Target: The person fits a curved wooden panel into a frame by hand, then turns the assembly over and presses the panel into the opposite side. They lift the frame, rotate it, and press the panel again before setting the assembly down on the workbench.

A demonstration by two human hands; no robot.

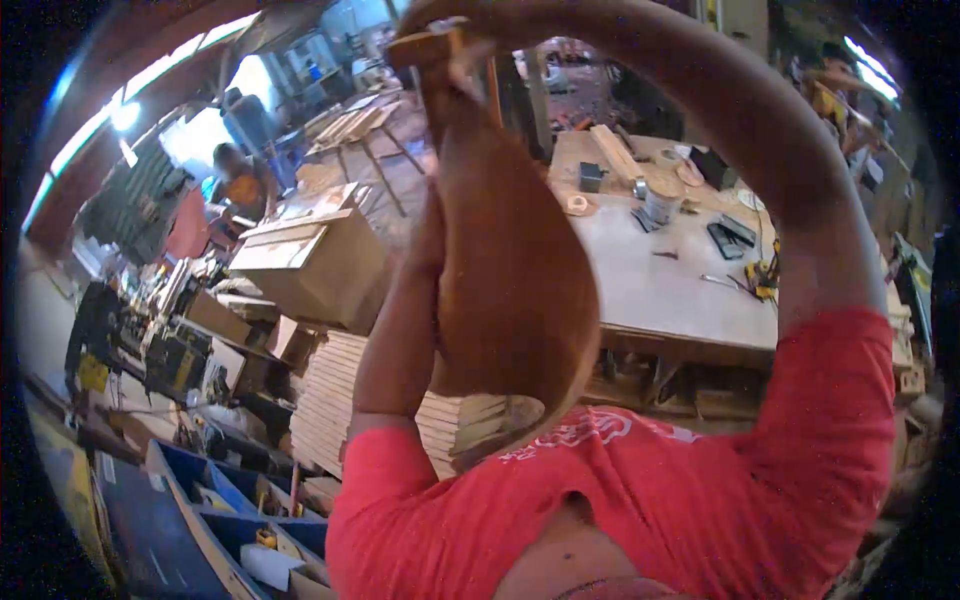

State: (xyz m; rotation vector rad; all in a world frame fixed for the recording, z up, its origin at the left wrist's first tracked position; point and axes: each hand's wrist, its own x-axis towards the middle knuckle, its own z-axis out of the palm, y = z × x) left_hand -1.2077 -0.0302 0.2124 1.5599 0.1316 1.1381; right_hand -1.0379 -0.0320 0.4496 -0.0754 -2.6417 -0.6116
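Both my arms are raised in front of me, out of the red sleeves of my shirt (700, 480). My right arm arches over the top of the view, and my right hand (445, 22) closes on a small wooden block (420, 47) at the top centre. My left arm (395, 330) rises from the lower left toward the same spot. A large brown rounded shape (505, 280), blurred and very close, fills the middle and hides my left hand. I cannot tell what this shape is.
A pale workbench (650, 290) behind carries tape rolls, a tin and small tools. Stacked boards (335, 400) and a plywood box (310, 260) stand to the left, blue bins (200, 490) at lower left. A person in orange (245, 180) works far left, and another person (830, 100) is at the upper right.
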